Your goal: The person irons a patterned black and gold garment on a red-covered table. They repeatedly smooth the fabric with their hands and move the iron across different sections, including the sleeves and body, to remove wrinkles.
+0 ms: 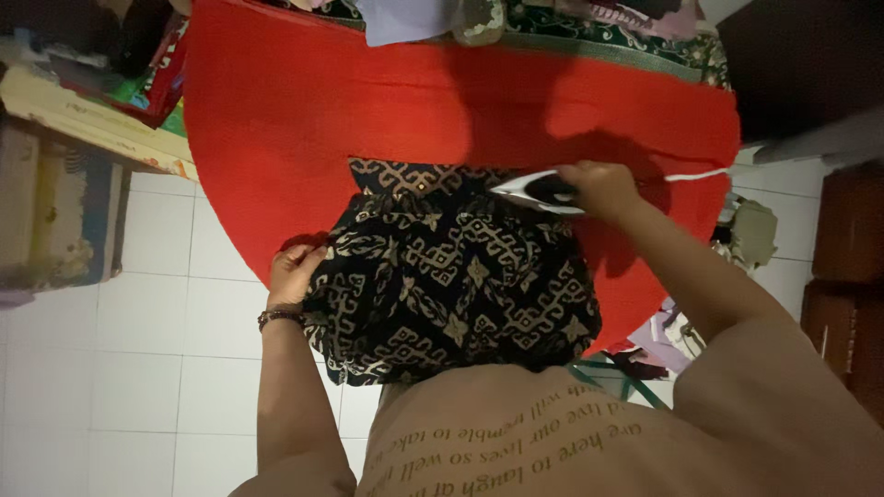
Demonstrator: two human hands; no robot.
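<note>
A black garment with a beige woven pattern (442,276) lies spread on a red cloth (304,129) that covers a raised surface. My right hand (603,187) grips the handle of a white and black clothes iron (539,191), which rests on the garment's upper right part near its waistband. A white cord (700,174) runs off to the right from the iron. My left hand (295,274), with a beaded bracelet at the wrist, holds the garment's left edge against the red cloth.
White floor tiles (138,368) lie to the left. Stacked boxes and a worn mattress (55,212) sit at upper left. Patterned green fabric and folded clothes (552,23) lie beyond the red cloth. Dark wooden furniture (847,276) stands at right, with loose items (746,230) beside it.
</note>
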